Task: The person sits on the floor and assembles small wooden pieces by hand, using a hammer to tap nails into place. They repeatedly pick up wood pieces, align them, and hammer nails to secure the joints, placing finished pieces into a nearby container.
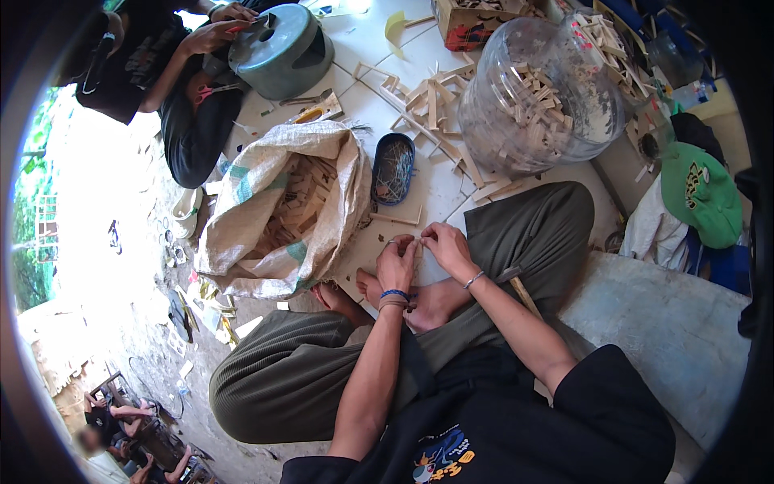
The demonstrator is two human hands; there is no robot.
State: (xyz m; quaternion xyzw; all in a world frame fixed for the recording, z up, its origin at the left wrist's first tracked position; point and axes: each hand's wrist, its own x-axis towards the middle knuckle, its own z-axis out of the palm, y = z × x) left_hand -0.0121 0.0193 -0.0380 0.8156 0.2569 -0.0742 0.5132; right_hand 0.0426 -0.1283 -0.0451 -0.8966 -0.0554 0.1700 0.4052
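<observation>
A person sits cross-legged on a pale floor, seen from above; nearest the camera are their black shirt and olive trousers, with bare feet tucked beneath the hands. To the left lies an open woven sack (278,211) filled with short wooden sticks. Right of it, the left hand (397,264), a blue bead bracelet at its wrist, has fingers curled together, pinching a small wooden piece (417,246) held between both hands above the feet. The right hand (448,250), with a thin wrist band, closes its fingertips on the same piece from the other side; the piece is mostly hidden, so its shape cannot be told. Just beyond sits a dark oval tray (393,168) of thin pins or nails, then loose wooden strips (427,101), then a large clear plastic jar (542,95) of sticks. It seems the joining goes best with both thumbs steadying the piece close to the joint. At upper left, another person's hands rest on a green bucket (280,50).
</observation>
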